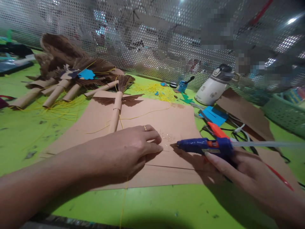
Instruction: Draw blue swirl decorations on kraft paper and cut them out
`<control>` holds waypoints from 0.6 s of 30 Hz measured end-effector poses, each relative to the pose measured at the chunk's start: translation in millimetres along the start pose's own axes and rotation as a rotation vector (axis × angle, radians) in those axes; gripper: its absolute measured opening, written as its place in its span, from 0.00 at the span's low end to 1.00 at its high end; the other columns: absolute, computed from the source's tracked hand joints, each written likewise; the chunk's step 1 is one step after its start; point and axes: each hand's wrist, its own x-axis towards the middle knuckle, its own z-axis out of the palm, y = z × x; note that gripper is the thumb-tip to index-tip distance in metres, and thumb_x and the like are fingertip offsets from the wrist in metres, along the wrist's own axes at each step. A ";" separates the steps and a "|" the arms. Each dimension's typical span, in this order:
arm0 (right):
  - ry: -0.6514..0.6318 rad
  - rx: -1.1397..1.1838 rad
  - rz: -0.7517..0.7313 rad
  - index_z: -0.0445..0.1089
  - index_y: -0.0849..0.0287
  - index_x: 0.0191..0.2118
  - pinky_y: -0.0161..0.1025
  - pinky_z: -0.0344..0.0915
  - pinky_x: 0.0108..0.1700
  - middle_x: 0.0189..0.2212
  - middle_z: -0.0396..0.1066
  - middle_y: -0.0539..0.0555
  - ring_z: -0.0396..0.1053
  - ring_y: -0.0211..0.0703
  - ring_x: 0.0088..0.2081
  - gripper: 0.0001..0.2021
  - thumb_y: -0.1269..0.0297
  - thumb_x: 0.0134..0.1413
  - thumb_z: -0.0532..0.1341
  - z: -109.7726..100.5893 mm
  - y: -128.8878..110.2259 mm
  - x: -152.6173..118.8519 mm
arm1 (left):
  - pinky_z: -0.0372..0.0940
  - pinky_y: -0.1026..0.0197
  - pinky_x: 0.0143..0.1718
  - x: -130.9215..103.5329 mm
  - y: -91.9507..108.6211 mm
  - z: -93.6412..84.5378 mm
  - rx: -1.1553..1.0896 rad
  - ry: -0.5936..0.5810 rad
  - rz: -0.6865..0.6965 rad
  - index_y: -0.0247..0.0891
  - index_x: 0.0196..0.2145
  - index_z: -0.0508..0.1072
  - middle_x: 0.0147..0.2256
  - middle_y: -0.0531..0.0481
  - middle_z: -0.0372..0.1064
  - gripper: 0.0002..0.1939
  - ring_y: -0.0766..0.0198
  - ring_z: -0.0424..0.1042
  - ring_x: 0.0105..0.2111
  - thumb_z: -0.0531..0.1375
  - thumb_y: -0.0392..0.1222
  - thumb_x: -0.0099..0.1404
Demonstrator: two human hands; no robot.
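My right hand (247, 175) grips a blue hot glue gun (205, 148), its nozzle pointing left, close above a sheet of brown paper (181, 117). A clear glue stick (267, 144) juts from the gun's back. Shiny glue squiggles (168, 137) lie on the paper between the nozzle and my left hand (133, 146). That hand rests palm down on the sheet, fingers loosely bent, tips beside the glue; its underside is hidden. A rolled paper figure with pleated fans (116, 105) lies on the sheet, its lower end behind my left hand. Yellow string (147, 113) trails beside it.
More rolled paper figures (63, 84) are piled at the back left. Tangled yellow string (157, 90), a blue paint jar (182, 86) and a white bottle (212, 86) stand along the perforated metal screen (152, 47). Blue paper (214, 116), cables and a green basket (283, 109) are at right.
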 end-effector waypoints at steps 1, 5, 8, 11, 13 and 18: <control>0.010 -0.002 0.018 0.77 0.54 0.27 0.39 0.71 0.26 0.23 0.80 0.52 0.76 0.47 0.24 0.25 0.40 0.62 0.57 0.2 0.0 -0.3 | 0.69 0.50 0.48 -0.1 0.0 0.1 -0.001 0.005 0.002 0.43 0.49 0.77 0.45 0.43 0.76 0.14 0.51 0.74 0.47 0.56 0.31 0.73; 0.019 0.013 0.066 0.74 0.54 0.27 0.41 0.71 0.29 0.26 0.81 0.53 0.78 0.48 0.28 0.24 0.39 0.62 0.57 0.3 -1.2 -2.5 | 0.70 0.51 0.47 0.1 -0.3 0.4 -0.002 0.006 0.007 0.43 0.49 0.77 0.45 0.43 0.76 0.14 0.51 0.74 0.47 0.56 0.31 0.72; -0.041 0.009 0.055 0.73 0.53 0.26 0.40 0.70 0.26 0.23 0.80 0.52 0.75 0.47 0.24 0.25 0.38 0.61 0.56 -0.2 -4.0 -4.0 | 0.70 0.50 0.47 0.4 -0.5 0.7 -0.001 0.002 0.006 0.43 0.49 0.77 0.46 0.43 0.76 0.15 0.51 0.74 0.47 0.56 0.30 0.72; 0.047 0.013 0.076 0.71 0.52 0.23 0.41 0.70 0.29 0.21 0.78 0.51 0.74 0.46 0.24 0.24 0.40 0.60 0.58 0.1 -8.7 -4.9 | 0.70 0.50 0.47 0.3 -0.3 0.6 -0.003 0.003 0.004 0.44 0.49 0.77 0.46 0.43 0.76 0.15 0.51 0.74 0.47 0.56 0.30 0.72; 0.083 0.013 0.074 0.72 0.52 0.23 0.41 0.70 0.30 0.20 0.77 0.50 0.73 0.46 0.25 0.23 0.41 0.60 0.58 -0.1 -9.7 -4.2 | 0.70 0.50 0.47 0.2 -0.2 0.3 0.001 -0.003 0.001 0.44 0.49 0.77 0.46 0.43 0.76 0.15 0.51 0.74 0.48 0.56 0.30 0.72; -0.006 -0.018 0.009 0.74 0.52 0.24 0.40 0.69 0.26 0.21 0.78 0.52 0.74 0.46 0.23 0.24 0.40 0.60 0.57 -2.3 -5.6 -1.6 | 0.70 0.49 0.48 0.1 -0.3 -0.3 0.007 -0.023 0.004 0.44 0.50 0.76 0.47 0.43 0.76 0.16 0.50 0.73 0.49 0.56 0.29 0.71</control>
